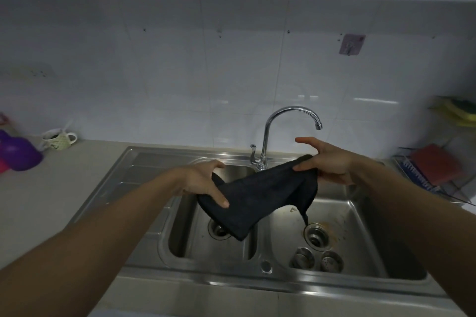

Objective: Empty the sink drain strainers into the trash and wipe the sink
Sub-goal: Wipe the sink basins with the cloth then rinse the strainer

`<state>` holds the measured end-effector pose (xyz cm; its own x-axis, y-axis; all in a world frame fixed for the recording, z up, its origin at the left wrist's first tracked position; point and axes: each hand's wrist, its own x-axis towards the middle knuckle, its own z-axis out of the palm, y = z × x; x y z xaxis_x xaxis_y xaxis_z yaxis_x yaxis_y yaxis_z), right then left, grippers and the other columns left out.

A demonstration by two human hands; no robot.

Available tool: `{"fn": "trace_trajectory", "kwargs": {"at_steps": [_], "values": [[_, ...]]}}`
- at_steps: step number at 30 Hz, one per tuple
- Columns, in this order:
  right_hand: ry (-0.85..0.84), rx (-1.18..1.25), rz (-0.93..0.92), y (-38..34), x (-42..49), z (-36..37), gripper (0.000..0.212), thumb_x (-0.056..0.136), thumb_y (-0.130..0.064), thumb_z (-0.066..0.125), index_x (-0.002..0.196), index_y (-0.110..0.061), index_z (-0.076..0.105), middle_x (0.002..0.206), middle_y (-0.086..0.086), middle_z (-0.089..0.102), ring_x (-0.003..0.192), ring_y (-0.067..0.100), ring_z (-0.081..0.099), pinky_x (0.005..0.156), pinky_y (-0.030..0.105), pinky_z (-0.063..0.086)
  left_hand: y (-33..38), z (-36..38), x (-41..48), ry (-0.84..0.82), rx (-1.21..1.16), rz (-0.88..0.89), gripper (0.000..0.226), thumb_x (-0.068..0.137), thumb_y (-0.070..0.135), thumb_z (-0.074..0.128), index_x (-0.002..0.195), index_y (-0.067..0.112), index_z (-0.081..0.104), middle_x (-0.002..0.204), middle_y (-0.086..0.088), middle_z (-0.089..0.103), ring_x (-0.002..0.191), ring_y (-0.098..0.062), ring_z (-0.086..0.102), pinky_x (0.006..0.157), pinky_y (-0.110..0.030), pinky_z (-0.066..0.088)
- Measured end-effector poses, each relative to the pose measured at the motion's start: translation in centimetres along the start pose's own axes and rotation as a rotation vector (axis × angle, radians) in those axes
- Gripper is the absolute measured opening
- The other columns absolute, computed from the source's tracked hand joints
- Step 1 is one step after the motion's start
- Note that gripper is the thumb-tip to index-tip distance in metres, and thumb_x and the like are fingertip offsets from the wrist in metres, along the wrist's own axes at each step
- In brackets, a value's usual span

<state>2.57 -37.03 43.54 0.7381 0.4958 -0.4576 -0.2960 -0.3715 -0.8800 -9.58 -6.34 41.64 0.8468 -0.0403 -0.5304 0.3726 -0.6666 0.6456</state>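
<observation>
A dark cloth (257, 195) hangs stretched between both hands above the steel double sink (144, 159). My left hand (203, 183) pinches its left edge. My right hand (327, 162) grips its upper right corner, with the forefinger held out. Two metal drain strainers (302, 258) (331, 261) lie on the floor of the right basin, near its front wall. Behind them sits the right drain hole (316, 236), with brownish stains around it. The cloth partly covers the left basin's drain (219, 230).
A chrome faucet (268, 141) rises behind the basins, its spout over the right one. On the counter at left stand a mug (58, 139) and a purple container (19, 153). At right a dish rack (425, 172) holds a red item, with sponges (456, 109) above.
</observation>
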Motion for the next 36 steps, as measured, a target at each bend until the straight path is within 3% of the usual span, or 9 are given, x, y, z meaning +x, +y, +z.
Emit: {"fn": "trace_trajectory", "kwargs": {"at_steps": [5, 10, 18, 21, 23, 26, 30, 33, 36], "values": [[-0.102, -0.055, 0.082, -1.0, -0.6, -1.1, 0.108, 0.062, 0.005, 0.089, 0.145, -0.040, 0.037, 0.134, 0.018, 0.055, 0.113, 0.035, 0.065, 0.096, 0.050, 0.054, -0.9, -0.3, 0.3, 0.157, -0.116, -0.004, 0.075, 0.073, 0.002, 0.081, 0.138, 0.017, 0.048, 0.126, -0.009, 0.057, 0.106, -0.021, 0.061, 0.086, -0.031, 0.056], [-0.053, -0.139, 0.073, -0.8, -1.1, -1.1, 0.103, 0.063, 0.012, 0.085, 0.142, -0.037, 0.040, 0.130, 0.019, 0.056, 0.112, 0.036, 0.063, 0.092, 0.047, 0.057, -1.4, 0.2, 0.7, 0.282, -0.490, 0.058, 0.066, 0.080, -0.014, 0.063, 0.138, 0.014, 0.048, 0.126, -0.022, 0.058, 0.104, -0.030, 0.062, 0.092, -0.044, 0.055], [0.056, -0.542, -0.141, -0.2, -1.2, -0.7, 0.020, 0.079, -0.006, 0.080, 0.098, -0.014, 0.079, 0.094, 0.007, 0.077, 0.095, 0.025, 0.071, 0.088, 0.036, 0.058, 0.2, 1.0, 1.2, 0.380, 0.043, 0.225, 0.028, 0.076, 0.031, 0.080, 0.104, 0.029, 0.078, 0.114, -0.003, 0.062, 0.099, -0.014, 0.064, 0.088, -0.029, 0.053], [0.156, -0.736, -0.232, -0.7, -1.1, -0.4, 0.008, 0.081, -0.017, 0.080, 0.087, -0.023, 0.081, 0.084, -0.002, 0.076, 0.090, 0.016, 0.069, 0.083, 0.030, 0.054, 0.6, 1.5, 1.2, 0.247, 0.194, 0.263, 0.035, 0.077, 0.053, 0.079, 0.079, 0.018, 0.081, 0.071, 0.005, 0.069, 0.066, -0.008, 0.063, 0.070, -0.034, 0.053], [0.158, -0.838, -0.307, -1.0, -1.1, -0.1, 0.008, 0.083, -0.021, 0.080, 0.087, -0.027, 0.081, 0.089, -0.003, 0.074, 0.091, 0.014, 0.066, 0.080, 0.027, 0.050, 0.6, 1.8, 1.7, 0.329, 0.358, 0.256, 0.045, 0.085, 0.048, 0.073, 0.070, 0.006, 0.076, 0.067, -0.005, 0.066, 0.066, -0.016, 0.060, 0.071, -0.036, 0.049], [0.145, -0.946, -0.422, -1.5, -1.1, 0.2, 0.015, 0.085, -0.020, 0.077, 0.100, -0.022, 0.080, 0.111, -0.006, 0.062, 0.104, 0.010, 0.055, 0.089, 0.023, 0.041, 0.9, 2.5, 2.4, 0.422, 0.481, 0.314, 0.035, 0.091, 0.031, 0.067, 0.078, -0.001, 0.073, 0.103, -0.012, 0.065, 0.100, -0.022, 0.059, 0.089, -0.027, 0.042], [0.139, -0.788, -0.431, -2.1, -1.3, 0.7, 0.018, 0.088, -0.015, 0.073, 0.100, -0.026, 0.080, 0.092, -0.012, 0.076, 0.093, 0.005, 0.068, 0.085, 0.025, 0.053, 2.0, 3.4, 2.3, 0.351, 0.404, 0.402, 0.044, 0.086, 0.015, 0.066, 0.129, 0.012, 0.058, 0.127, 0.005, 0.044, 0.120, -0.011, 0.044, 0.100, -0.023, 0.035], [0.183, -0.779, -0.485, -2.3, -1.2, 1.3, 0.020, 0.088, -0.013, 0.073, 0.099, -0.027, 0.081, 0.088, -0.014, 0.076, 0.086, -0.002, 0.067, 0.075, 0.016, 0.048, 3.1, 4.8, 2.5, 0.304, 0.320, 0.368, 0.027, 0.082, 0.016, 0.058, 0.093, 0.040, 0.058, 0.100, 0.012, 0.058, 0.103, -0.018, 0.060, 0.081, -0.030, 0.046], [0.226, -0.808, -0.526, -2.3, -1.2, 1.6, 0.021, 0.088, -0.012, 0.072, 0.100, -0.026, 0.080, 0.090, -0.011, 0.076, 0.085, 0.001, 0.067, 0.072, 0.010, 0.048, 3.8, 6.0, 3.0, 0.362, 0.100, 0.289, 0.026, 0.087, 0.027, 0.057, 0.068, 0.045, 0.060, 0.076, 0.018, 0.060, 0.081, -0.013, 0.063, 0.063, -0.025, 0.042]]}}
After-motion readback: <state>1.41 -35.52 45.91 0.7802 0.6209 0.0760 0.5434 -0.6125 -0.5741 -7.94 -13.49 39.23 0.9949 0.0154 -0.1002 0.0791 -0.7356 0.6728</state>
